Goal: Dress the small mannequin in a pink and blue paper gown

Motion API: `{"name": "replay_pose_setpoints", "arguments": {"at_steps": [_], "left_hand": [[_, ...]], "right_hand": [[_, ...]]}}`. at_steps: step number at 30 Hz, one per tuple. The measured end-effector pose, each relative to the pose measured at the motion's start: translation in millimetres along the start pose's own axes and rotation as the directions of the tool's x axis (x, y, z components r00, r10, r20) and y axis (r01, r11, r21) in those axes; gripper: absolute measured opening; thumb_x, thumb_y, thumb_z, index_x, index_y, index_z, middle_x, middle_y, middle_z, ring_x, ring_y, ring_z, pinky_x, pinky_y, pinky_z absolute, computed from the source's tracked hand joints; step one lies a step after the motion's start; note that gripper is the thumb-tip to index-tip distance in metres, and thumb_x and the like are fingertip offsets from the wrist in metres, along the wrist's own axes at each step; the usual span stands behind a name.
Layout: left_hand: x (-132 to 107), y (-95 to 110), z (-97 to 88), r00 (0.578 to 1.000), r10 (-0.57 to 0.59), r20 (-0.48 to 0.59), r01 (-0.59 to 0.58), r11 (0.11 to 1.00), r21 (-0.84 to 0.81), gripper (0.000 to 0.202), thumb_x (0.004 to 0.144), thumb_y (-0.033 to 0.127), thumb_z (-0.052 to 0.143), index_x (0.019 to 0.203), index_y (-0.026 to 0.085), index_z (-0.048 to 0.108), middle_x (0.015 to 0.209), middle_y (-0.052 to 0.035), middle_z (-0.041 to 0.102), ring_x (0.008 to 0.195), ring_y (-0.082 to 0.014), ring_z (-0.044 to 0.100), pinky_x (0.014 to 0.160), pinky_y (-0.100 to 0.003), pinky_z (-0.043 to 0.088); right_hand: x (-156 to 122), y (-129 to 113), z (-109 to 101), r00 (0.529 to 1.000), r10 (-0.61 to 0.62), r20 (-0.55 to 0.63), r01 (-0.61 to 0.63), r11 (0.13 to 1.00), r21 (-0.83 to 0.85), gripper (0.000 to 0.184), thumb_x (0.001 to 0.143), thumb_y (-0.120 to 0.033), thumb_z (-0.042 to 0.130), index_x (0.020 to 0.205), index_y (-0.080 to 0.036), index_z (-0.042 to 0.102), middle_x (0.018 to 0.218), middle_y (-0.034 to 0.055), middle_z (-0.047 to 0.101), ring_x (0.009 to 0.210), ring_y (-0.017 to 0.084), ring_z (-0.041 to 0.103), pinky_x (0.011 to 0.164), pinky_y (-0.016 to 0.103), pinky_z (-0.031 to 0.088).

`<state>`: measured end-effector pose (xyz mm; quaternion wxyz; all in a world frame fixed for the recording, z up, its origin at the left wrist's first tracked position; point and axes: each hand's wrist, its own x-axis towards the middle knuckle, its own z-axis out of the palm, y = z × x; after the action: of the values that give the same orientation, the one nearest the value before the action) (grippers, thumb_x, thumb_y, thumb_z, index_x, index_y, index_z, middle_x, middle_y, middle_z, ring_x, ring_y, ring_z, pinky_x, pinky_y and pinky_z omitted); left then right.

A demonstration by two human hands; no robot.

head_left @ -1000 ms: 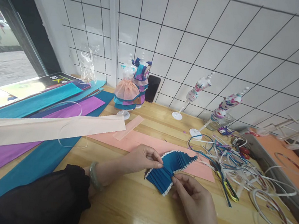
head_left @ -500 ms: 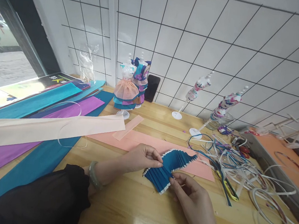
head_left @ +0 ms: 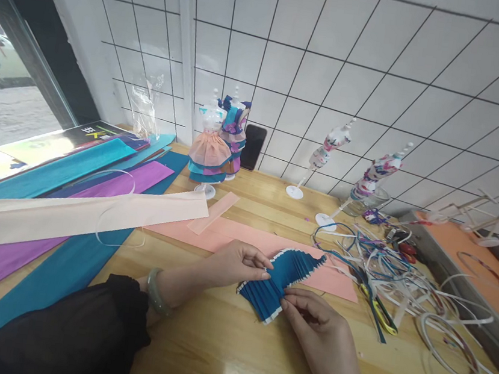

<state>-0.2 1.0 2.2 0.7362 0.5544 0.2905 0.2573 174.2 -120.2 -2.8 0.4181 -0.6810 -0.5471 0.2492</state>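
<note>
A piece of pleated blue fabric [head_left: 288,269] with white edges is held between my two hands above the wooden table. My left hand [head_left: 240,265] pinches its upper left side between thumb and fingers. With thumb and fingertips, my right hand [head_left: 321,326] grips the lower right edge. The fabric is bent in the middle, its far end pointing right and its near end toward me. Just behind it lies a long salmon-pink fabric strip [head_left: 225,234], with a short peach strip [head_left: 213,213] across it.
At the back stand dressed mini mannequins [head_left: 211,146], a phone [head_left: 253,147] and mannequins in patterned wraps [head_left: 331,145]. Fabric strips [head_left: 92,210] cover the left side. Yellow-handled scissors [head_left: 383,315] lie beside tangled ribbons [head_left: 377,257] on the right. An orange-lined tray [head_left: 469,250] stands farther right.
My right hand and the pleated fabric have shifted very slightly left. Both hands keep their pinch on the fabric.
</note>
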Motion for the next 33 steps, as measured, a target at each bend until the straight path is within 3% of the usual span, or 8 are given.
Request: {"name": "replay_pose_setpoints", "arguments": {"at_steps": [13, 22, 33], "left_hand": [[3.1, -4.3, -4.6, 1.0, 0.01, -0.002, -0.01, 1.0, 0.029, 0.038, 0.053, 0.04, 0.086, 0.075, 0.013, 0.072, 0.075, -0.0042, 0.072, 0.071, -0.0129, 0.064, 0.073, -0.027, 0.05], [4.9, -8.3, -8.4, 1.0, -0.007, -0.005, 0.007, 0.997, 0.081, 0.032, 0.059, 0.037, 0.082, 0.077, 0.012, 0.074, 0.075, -0.0047, 0.073, 0.068, -0.0132, 0.063, 0.069, -0.026, 0.048], [3.2, -3.3, -4.2, 1.0, -0.013, 0.008, 0.012, 0.997, 0.077, 0.032, 0.056, 0.039, 0.082, 0.069, 0.012, 0.071, 0.068, -0.0016, 0.069, 0.065, -0.0123, 0.06, 0.072, -0.028, 0.047]], "right_hand": [[-0.9, 0.0, 0.3, 0.996, -0.086, -0.013, 0.085, 0.995, -0.052, 0.021, 0.083, -0.035, 0.061, 0.073, -0.024, 0.075, 0.089, 0.0085, 0.075, 0.086, 0.023, 0.07, 0.075, 0.032, 0.055], [-3.9, 5.3, 1.7, 0.998, 0.011, -0.054, -0.013, 1.0, -0.026, 0.024, 0.081, -0.042, 0.062, 0.087, -0.022, 0.072, 0.079, 0.0045, 0.074, 0.066, 0.019, 0.064, 0.062, 0.027, 0.051], [0.6, -0.6, 1.1, 1.0, -0.012, 0.007, 0.012, 0.999, -0.032, 0.019, 0.082, -0.038, 0.057, 0.073, -0.022, 0.064, 0.07, 0.0021, 0.065, 0.065, 0.017, 0.057, 0.061, 0.024, 0.045]]}}
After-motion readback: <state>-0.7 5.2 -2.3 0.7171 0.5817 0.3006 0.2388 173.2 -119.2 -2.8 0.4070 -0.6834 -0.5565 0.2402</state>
